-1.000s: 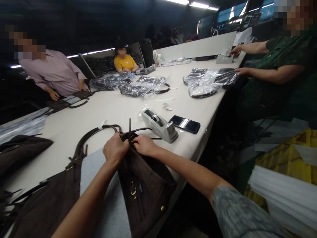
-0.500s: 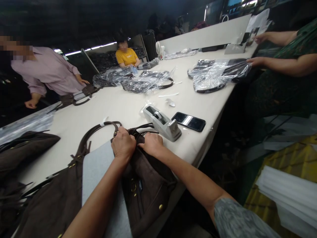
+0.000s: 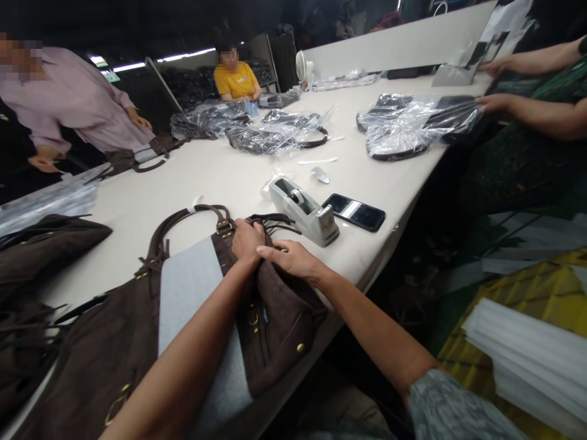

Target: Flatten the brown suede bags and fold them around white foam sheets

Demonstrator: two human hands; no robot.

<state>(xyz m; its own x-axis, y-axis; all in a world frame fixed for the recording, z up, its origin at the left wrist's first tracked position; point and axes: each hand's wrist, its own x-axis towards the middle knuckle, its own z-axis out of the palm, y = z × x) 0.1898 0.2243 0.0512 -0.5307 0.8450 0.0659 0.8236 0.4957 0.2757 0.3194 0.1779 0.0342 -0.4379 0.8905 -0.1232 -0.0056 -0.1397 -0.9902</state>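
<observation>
Counter (image 3: pixel 220 183), pale-topped. Phone (image 3: pixel 355 211), dark, lies flat just beside a grey tape dispenser (image 3: pixel 306 212). Scrap (image 3: pixel 321 175), white, curled. Dark bag in clear plastic (image 3: pixel 415 125), at the right edge. Small fan (image 3: pixel 301 67), white, stands near a long white panel (image 3: pixel 394 49). Co-worker in yellow shirt (image 3: pixel 237 81), far side. Layered white sheets (image 3: pixel 527 342) overlap a yellow crate (image 3: pixel 543 284), lower right.

Bag (image 3: pixel 275 351) on table (image 3: pixel 220 177), tape dispenser (image 3: pixel 305 211) beyond, phone (image 3: pixel 355 211) right of it, wrapped bags (image 3: pixel 275 135) behind
</observation>
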